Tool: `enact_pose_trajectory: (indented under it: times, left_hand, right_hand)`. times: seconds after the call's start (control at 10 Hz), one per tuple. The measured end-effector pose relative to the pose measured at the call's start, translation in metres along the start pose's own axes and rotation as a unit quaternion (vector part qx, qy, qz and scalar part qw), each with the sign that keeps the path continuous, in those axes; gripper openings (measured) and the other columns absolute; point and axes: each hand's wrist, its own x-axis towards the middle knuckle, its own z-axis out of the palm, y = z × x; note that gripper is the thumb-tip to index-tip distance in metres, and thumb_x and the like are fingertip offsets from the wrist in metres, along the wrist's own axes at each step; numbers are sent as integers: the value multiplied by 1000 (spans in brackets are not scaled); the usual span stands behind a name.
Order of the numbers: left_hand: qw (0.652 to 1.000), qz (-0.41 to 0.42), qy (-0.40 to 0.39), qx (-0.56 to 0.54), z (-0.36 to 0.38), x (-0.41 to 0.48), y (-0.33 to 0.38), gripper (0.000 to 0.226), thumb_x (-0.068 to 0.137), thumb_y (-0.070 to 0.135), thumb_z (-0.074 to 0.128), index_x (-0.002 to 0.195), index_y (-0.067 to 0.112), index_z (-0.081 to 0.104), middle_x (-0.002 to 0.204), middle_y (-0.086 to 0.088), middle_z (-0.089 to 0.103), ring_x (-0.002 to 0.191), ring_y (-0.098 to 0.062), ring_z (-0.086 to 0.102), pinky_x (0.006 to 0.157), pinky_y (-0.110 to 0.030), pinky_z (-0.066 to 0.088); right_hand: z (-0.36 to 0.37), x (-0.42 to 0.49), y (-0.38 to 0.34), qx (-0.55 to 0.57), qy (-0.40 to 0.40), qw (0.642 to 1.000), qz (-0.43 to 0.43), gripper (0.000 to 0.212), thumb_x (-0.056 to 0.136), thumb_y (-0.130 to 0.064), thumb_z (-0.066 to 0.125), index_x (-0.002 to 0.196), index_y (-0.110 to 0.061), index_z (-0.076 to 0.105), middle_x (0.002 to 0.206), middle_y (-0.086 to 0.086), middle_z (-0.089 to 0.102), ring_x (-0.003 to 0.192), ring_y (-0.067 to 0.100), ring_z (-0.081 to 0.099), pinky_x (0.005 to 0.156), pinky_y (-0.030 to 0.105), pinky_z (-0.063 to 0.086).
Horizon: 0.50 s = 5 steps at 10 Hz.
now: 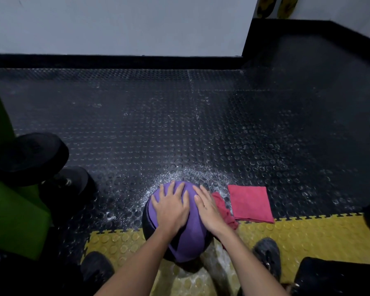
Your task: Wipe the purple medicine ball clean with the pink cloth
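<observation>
Head view: pressing left hand (171, 207) and right hand (207, 207) flat, fingers spread, on ball (188, 242), likely steadying it at edge of yellow mat (307, 236); leaving cloth (251, 204) folded just beside, untouched.

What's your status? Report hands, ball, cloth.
Left hand, right hand flat on purple medicine ball. Folded pink cloth on floor beside it, not held. Crumpled cloth by ball.
</observation>
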Motion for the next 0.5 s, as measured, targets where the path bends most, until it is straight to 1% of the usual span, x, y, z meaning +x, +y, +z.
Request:
enact_pose_trajectory:
  times: [0.1, 0.2, 0.3, 0.4, 0.5]
  left_hand:
    - [999, 3, -32, -5, -6, 1, 1, 46, 99, 45, 25, 144, 37, 30, 156, 7, 19, 145, -23, 8, 114, -54, 4]
    - [994, -10, -111, -17, -17, 9, 3, 49, 98, 47, 30, 145, 35, 28, 158, 5, 14, 146, -24, 3, 113, -56, 3]
    - [980, -6, -197, -42, -40, 19, 7, 40, 92, 43, 40, 127, 28, 51, 147, -4, 35, 141, -33, 22, 113, -52, 19]
    - [971, 32, -234, -35, -69, 22, 17, 38, 94, 30, 45, 127, 13, 53, 137, -12, 50, 130, -29, 43, 105, -32, 35]
    - [976, 66, -208, 1, -98, 21, 31, 49, 96, 36, 44, 141, 17, 41, 144, -9, 45, 129, -25, 45, 107, -34, 35]
  right_hand:
    - [1, 0, -1, -5, 9, 1000, 4, 41, 100, -30, 27, 141, -29, 29, 153, -4, 13, 141, 13, 6, 115, 29, 3]
    - [-4, 2, -6, -7, -3, 1000, 5, 41, 100, -29, 28, 141, -26, 30, 153, -2, 14, 142, 14, 7, 115, 30, 4]
    - [-15, 5, -12, -22, -12, 999, 23, 41, 99, -24, 34, 139, -21, 35, 151, 1, 22, 140, 15, 17, 113, 28, 11]
    - [-23, 5, -20, -46, 4, 999, 1, 37, 94, -17, 43, 131, -16, 48, 141, 2, 43, 130, 15, 38, 105, 22, 26]
    - [-28, 2, -27, -24, 0, 1000, 12, 33, 92, -17, 47, 125, -16, 55, 127, 1, 58, 115, 14, 53, 95, 21, 37]
